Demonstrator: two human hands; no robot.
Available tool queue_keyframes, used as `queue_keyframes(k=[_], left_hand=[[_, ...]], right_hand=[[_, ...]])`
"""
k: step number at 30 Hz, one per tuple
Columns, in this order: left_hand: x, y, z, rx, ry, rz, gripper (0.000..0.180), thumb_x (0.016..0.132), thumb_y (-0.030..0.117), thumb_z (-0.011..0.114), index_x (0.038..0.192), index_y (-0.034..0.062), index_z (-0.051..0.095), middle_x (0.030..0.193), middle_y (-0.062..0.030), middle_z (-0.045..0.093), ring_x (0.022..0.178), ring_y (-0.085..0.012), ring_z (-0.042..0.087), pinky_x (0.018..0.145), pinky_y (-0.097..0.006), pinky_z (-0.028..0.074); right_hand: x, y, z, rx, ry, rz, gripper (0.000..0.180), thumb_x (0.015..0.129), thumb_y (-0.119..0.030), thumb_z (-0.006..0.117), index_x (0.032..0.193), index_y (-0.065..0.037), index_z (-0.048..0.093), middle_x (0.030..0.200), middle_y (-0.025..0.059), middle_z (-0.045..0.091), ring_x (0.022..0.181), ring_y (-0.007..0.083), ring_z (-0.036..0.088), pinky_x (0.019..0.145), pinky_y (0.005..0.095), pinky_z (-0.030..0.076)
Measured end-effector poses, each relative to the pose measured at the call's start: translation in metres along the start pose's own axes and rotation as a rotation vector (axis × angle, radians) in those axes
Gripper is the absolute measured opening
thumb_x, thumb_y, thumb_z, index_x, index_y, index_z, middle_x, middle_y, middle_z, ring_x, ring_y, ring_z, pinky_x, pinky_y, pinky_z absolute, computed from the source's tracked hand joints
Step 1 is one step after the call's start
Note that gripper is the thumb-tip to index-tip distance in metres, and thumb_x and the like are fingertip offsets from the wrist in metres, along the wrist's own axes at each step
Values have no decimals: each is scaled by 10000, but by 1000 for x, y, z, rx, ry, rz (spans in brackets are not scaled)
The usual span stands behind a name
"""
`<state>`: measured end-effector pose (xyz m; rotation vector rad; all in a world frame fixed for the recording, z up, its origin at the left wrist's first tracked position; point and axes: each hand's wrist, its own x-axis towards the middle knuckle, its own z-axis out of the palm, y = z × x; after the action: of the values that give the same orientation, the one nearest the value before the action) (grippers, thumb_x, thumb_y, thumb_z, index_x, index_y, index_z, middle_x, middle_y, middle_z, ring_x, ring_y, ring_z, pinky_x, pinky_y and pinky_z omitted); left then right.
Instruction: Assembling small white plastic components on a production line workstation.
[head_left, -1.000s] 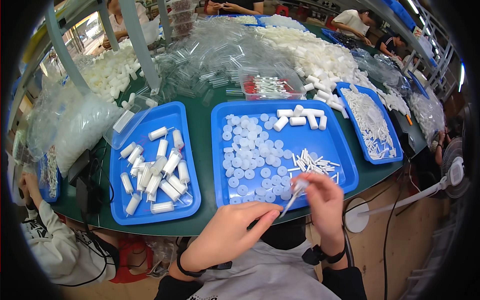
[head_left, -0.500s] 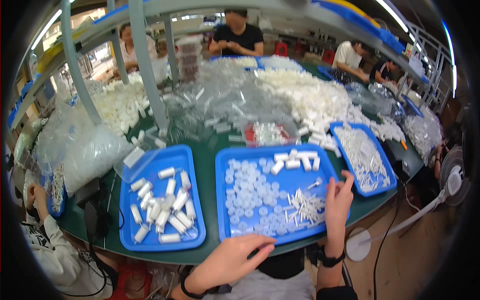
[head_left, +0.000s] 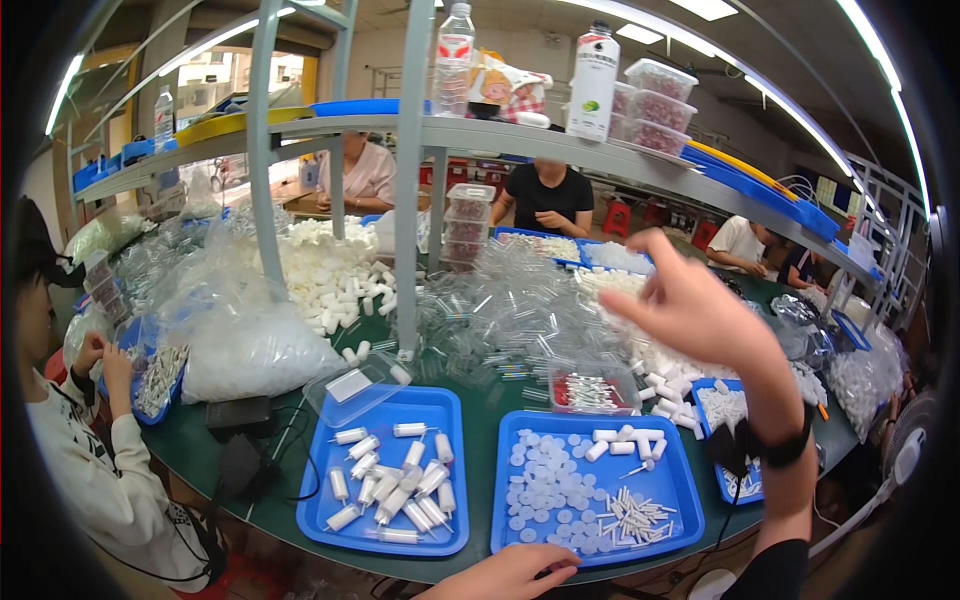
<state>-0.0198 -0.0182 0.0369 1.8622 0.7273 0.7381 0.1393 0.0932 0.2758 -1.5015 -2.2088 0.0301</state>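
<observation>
My right hand (head_left: pixel 690 305) is raised in front of the far heap of white parts (head_left: pixel 650 365), thumb and fingers apart and nothing visible between them. Low at the front edge of a blue tray (head_left: pixel 690 480), my left hand (head_left: pixel 515 573) has its fingers loosely stretched out, with nothing seen in it. Translucent white discs (head_left: pixel 540 480) fill the tray's left side. White cylinders (head_left: pixel 640 436) lie at its back right, above a pile of thin white pins (head_left: pixel 635 518). A lone pin with a round cap (head_left: pixel 638 468) lies between them.
Left of it, another blue tray (head_left: pixel 430 400) holds cylinders with pins through them. A clear box (head_left: pixel 592 390) with red bits stands behind. Grey shelf posts (head_left: pixel 410 200) rise from the table. A co-worker's hands (head_left: pixel 105 360) work at far left. A plastic bag (head_left: pixel 250 350) bulges nearby.
My right hand has lifted from the right side of the tray to well above the table. The view has tilted up, bringing the shelf with bottles into sight. My left hand stays by the tray's front edge.
</observation>
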Motion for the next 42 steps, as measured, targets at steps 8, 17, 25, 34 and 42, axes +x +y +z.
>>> queue_keyframes(k=[8,17,25,34,42], left_hand=[[-7,-6,2,157,-192,240,246,884,183,527,1026,-17,552,933,-197,545,915,-369,531,818,-404,431],[-11,-8,-9,90,-254,236,247,889,186,513,1038,-7,550,960,-205,536,936,-369,532,827,-406,433],[-10,-12,-4,183,-205,235,243,881,184,517,1046,7,541,966,-187,535,922,-357,532,806,-411,437],[-10,-13,3,4,107,357,388,834,203,596,1144,8,469,1034,-192,517,995,-332,508,851,-395,420],[-14,13,-3,-359,557,357,671,765,235,713,1292,2,368,1175,-201,491,1136,-294,470,943,-373,392]], right_hand=[[235,120,-24,-202,694,504,1077,687,-713,597,1287,146,347,1298,342,411,1206,467,425,1000,511,343],[267,191,-28,-451,585,304,998,783,-770,355,1299,82,409,1311,327,367,1238,459,324,1039,517,250],[287,122,-4,86,770,59,763,729,-502,711,1171,84,503,1116,227,597,1019,280,595,887,349,452],[266,109,8,265,864,-69,631,699,-313,786,1131,77,541,993,163,661,917,224,638,805,319,481],[-9,17,70,837,281,-145,542,807,-105,686,1267,54,448,1162,97,578,1082,169,549,906,301,435]])
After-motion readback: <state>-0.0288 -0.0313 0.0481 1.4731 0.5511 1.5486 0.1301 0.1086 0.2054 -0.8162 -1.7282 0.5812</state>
